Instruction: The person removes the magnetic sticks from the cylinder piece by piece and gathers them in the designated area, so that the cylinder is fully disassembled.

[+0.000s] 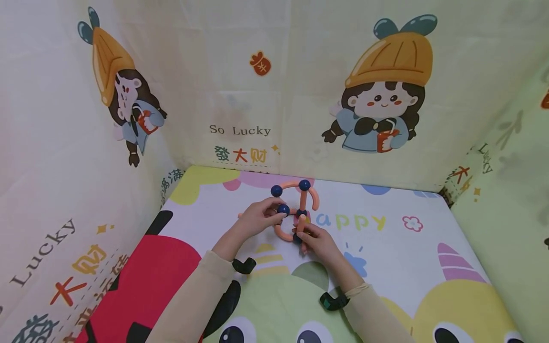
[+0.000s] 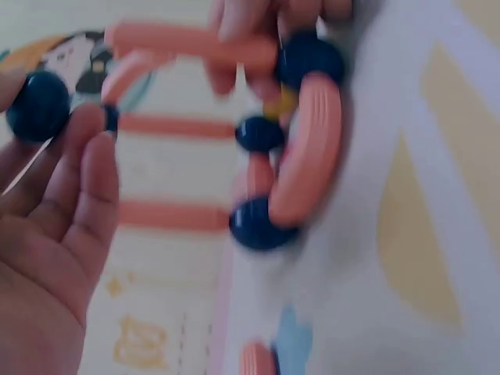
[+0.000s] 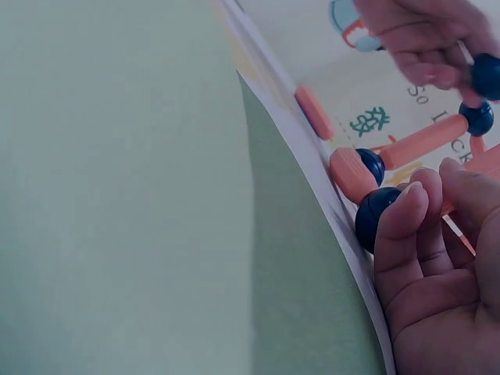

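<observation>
A cream backdrop [image 1: 309, 95] printed with 2 hatted cartoon figures is hanging behind a colorful table cover [image 1: 411, 252]. Over the cover's far middle, a framework [image 1: 302, 201] of pink rods and dark blue balls is sitting between a person's 2 bare hands. The right hand [image 1: 319, 242] is pinching 1 pink rod [image 2: 172, 39] of that framework; 1 separate rod [image 3: 314, 112] is lying near the left hand [image 1: 257, 219], whose fingertips are pinching 1 dark blue ball [image 2: 37, 109]. Whether that ball is touching the framework cannot be told.
</observation>
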Action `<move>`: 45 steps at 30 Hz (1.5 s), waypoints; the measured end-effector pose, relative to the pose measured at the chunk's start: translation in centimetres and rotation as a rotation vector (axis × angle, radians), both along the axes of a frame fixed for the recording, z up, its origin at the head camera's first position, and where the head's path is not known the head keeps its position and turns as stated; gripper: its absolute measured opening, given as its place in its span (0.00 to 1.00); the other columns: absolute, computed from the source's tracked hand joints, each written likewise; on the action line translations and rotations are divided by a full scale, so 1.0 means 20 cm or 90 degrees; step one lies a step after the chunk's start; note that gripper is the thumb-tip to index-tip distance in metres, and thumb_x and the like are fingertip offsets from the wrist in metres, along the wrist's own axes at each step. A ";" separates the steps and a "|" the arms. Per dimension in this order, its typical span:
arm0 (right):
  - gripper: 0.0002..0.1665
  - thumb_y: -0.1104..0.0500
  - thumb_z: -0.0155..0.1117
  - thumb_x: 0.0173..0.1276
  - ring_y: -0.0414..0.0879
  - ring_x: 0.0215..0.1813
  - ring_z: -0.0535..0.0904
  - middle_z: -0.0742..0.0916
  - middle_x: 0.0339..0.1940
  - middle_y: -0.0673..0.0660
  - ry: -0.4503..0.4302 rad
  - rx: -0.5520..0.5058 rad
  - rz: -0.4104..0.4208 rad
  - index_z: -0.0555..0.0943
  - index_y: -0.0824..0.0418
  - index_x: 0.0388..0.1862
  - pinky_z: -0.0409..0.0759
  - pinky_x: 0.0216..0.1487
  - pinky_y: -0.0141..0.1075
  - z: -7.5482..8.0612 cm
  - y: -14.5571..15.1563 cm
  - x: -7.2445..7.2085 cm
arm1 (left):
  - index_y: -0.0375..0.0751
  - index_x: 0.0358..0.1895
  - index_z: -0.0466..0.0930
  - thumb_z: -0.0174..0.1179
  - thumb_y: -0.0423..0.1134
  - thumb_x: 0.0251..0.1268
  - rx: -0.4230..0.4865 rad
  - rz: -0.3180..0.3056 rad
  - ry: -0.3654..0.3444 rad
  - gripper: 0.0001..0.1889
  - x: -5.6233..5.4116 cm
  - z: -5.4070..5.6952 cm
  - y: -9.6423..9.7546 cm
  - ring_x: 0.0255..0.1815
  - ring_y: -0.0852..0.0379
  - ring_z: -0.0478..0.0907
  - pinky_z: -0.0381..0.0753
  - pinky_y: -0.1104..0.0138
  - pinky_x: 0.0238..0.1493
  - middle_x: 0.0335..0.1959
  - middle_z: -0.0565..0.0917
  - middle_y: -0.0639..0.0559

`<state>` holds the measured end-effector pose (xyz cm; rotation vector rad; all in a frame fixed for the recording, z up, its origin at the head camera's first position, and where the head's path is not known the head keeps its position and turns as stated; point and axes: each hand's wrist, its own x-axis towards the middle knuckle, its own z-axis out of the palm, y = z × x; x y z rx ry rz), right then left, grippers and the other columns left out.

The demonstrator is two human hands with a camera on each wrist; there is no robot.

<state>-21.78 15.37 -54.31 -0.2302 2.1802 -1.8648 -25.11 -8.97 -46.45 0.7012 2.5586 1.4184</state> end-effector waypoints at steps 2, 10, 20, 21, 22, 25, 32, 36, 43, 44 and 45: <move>0.22 0.48 0.64 0.71 0.44 0.23 0.77 0.85 0.34 0.59 -0.005 -0.017 0.007 0.81 0.57 0.58 0.80 0.28 0.34 0.00 0.00 0.00 | 0.61 0.58 0.77 0.62 0.57 0.66 -0.034 0.001 -0.010 0.20 -0.02 -0.01 -0.05 0.40 0.61 0.80 0.79 0.65 0.40 0.44 0.85 0.56; 0.23 0.49 0.63 0.71 0.43 0.23 0.76 0.86 0.41 0.61 -0.003 -0.026 0.005 0.80 0.60 0.60 0.80 0.28 0.34 0.00 0.00 0.00 | 0.65 0.58 0.76 0.64 0.58 0.63 -0.125 0.044 -0.061 0.21 -0.10 -0.05 -0.24 0.46 0.55 0.77 0.79 0.61 0.49 0.50 0.81 0.58; 0.25 0.49 0.63 0.72 0.44 0.25 0.76 0.85 0.51 0.63 -0.019 -0.026 0.006 0.78 0.59 0.62 0.80 0.29 0.33 0.01 0.00 0.01 | 0.62 0.63 0.74 0.62 0.59 0.64 -0.099 0.225 -0.155 0.25 -0.22 -0.17 -0.38 0.59 0.48 0.71 0.75 0.52 0.60 0.58 0.77 0.50; 0.25 0.48 0.62 0.72 0.44 0.25 0.76 0.84 0.51 0.63 -0.019 -0.025 0.005 0.78 0.59 0.62 0.80 0.29 0.33 0.01 0.00 0.01 | 0.63 0.63 0.73 0.62 0.59 0.65 -0.098 0.230 -0.172 0.24 -0.22 -0.19 -0.38 0.60 0.47 0.70 0.74 0.50 0.62 0.60 0.76 0.49; 0.25 0.48 0.63 0.72 0.44 0.25 0.76 0.84 0.52 0.63 -0.020 -0.024 0.004 0.78 0.59 0.62 0.80 0.29 0.33 0.01 0.00 0.01 | 0.63 0.63 0.73 0.62 0.58 0.65 -0.097 0.233 -0.185 0.24 -0.23 -0.20 -0.38 0.62 0.46 0.70 0.73 0.49 0.64 0.62 0.75 0.49; 0.25 0.48 0.63 0.72 0.44 0.25 0.76 0.84 0.52 0.64 -0.020 -0.021 0.004 0.78 0.59 0.62 0.80 0.29 0.33 0.01 0.00 0.01 | 0.63 0.63 0.74 0.63 0.57 0.65 -0.098 0.254 -0.210 0.24 -0.25 -0.24 -0.38 0.62 0.46 0.69 0.72 0.48 0.66 0.61 0.75 0.49; 0.24 0.49 0.63 0.71 0.44 0.24 0.76 0.85 0.43 0.64 -0.018 -0.020 0.004 0.80 0.59 0.61 0.80 0.29 0.33 0.00 0.00 0.00 | 0.57 0.62 0.74 0.63 0.55 0.66 -0.114 0.274 -0.187 0.23 -0.25 -0.30 -0.38 0.58 0.46 0.70 0.73 0.49 0.64 0.59 0.77 0.47; 0.21 0.48 0.64 0.70 0.45 0.24 0.76 0.84 0.34 0.60 -0.020 -0.006 -0.005 0.82 0.56 0.57 0.80 0.28 0.34 0.00 0.00 0.00 | 0.57 0.62 0.74 0.63 0.54 0.66 -0.115 0.273 -0.182 0.23 -0.26 -0.31 -0.38 0.60 0.45 0.70 0.71 0.47 0.66 0.62 0.76 0.46; 0.21 0.47 0.65 0.70 0.45 0.24 0.76 0.84 0.35 0.60 -0.023 0.003 -0.003 0.82 0.53 0.57 0.81 0.29 0.35 0.00 0.00 -0.01 | 0.56 0.61 0.75 0.63 0.51 0.67 -0.116 0.259 -0.162 0.21 -0.26 -0.33 -0.38 0.63 0.45 0.69 0.70 0.47 0.68 0.64 0.75 0.46; 0.21 0.48 0.65 0.70 0.45 0.24 0.76 0.84 0.35 0.60 -0.022 0.002 -0.002 0.82 0.54 0.58 0.81 0.29 0.35 -0.01 0.00 -0.01 | 0.56 0.61 0.75 0.63 0.51 0.67 -0.119 0.258 -0.159 0.21 -0.26 -0.33 -0.38 0.63 0.45 0.69 0.69 0.47 0.69 0.64 0.75 0.45; 0.20 0.49 0.65 0.70 0.45 0.24 0.76 0.84 0.36 0.60 -0.022 0.002 -0.001 0.81 0.54 0.58 0.80 0.29 0.35 -0.01 0.00 -0.01 | 0.56 0.62 0.75 0.63 0.50 0.67 -0.121 0.256 -0.157 0.21 -0.26 -0.33 -0.38 0.64 0.45 0.69 0.69 0.47 0.69 0.65 0.75 0.45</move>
